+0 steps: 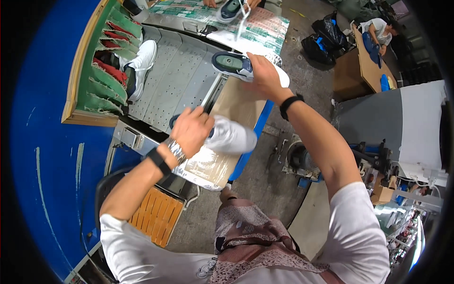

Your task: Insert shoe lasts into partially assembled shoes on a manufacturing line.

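Note:
My left hand is closed over the collar and tongue of a white sneaker, its toe pointing right, blurred by motion. Its dark heel shows past my fingers. Farther off, my right hand grips a second white sneaker by its middle. That one has a navy collar and a green insole, with the toe to the right. Both shoes are over or on a narrow brown board beside a grey perforated conveyor. I cannot tell whether they touch the board.
White sneakers sit on the conveyor by green and red curtain strips at a blue machine. At the far table, another person's hands hold a laced shoe. Black bags and a cardboard box stand far right.

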Action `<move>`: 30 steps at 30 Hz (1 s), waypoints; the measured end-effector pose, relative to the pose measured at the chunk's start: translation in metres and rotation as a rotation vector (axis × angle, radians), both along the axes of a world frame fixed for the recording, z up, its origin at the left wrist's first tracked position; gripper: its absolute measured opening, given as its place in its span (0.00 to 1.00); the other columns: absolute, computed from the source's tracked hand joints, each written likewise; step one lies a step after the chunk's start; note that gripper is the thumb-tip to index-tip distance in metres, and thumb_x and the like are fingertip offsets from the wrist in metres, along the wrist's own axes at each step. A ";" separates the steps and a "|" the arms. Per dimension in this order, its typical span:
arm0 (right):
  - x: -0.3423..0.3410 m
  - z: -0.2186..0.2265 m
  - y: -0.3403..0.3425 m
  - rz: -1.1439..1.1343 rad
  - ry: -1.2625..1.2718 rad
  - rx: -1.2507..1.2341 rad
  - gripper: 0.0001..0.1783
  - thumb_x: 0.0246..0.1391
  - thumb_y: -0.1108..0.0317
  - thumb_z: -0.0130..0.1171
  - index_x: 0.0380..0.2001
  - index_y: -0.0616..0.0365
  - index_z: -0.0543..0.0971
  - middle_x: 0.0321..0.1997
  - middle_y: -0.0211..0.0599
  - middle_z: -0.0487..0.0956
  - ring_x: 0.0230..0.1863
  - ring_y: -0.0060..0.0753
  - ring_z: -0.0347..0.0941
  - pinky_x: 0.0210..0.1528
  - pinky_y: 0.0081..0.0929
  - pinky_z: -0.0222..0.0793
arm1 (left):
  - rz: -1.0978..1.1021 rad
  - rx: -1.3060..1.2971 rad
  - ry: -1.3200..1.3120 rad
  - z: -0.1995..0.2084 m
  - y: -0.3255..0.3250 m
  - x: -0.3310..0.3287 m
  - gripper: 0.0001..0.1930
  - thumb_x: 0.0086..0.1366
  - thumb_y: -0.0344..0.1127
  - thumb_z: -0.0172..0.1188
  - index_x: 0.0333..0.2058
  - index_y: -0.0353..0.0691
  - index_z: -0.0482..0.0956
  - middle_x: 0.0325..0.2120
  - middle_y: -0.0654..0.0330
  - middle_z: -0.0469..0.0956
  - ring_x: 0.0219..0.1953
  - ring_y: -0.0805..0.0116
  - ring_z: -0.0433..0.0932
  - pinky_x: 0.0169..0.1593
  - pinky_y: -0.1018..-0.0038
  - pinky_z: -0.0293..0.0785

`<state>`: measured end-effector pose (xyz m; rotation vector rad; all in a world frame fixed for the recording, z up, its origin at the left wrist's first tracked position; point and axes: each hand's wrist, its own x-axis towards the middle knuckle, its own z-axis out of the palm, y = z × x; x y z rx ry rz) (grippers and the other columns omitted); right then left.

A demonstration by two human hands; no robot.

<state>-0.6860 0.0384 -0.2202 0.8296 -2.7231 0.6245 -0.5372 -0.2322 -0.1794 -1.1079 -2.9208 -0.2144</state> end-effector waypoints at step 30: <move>0.611 0.105 0.418 -1.120 0.423 -0.476 0.37 0.28 0.61 0.80 0.45 0.59 0.75 0.40 0.44 0.77 0.43 0.51 0.75 0.44 0.42 0.73 | 0.078 -0.696 -0.176 0.052 0.155 0.135 0.32 0.37 0.38 0.81 0.42 0.37 0.76 0.37 0.45 0.83 0.42 0.43 0.82 0.48 0.56 0.78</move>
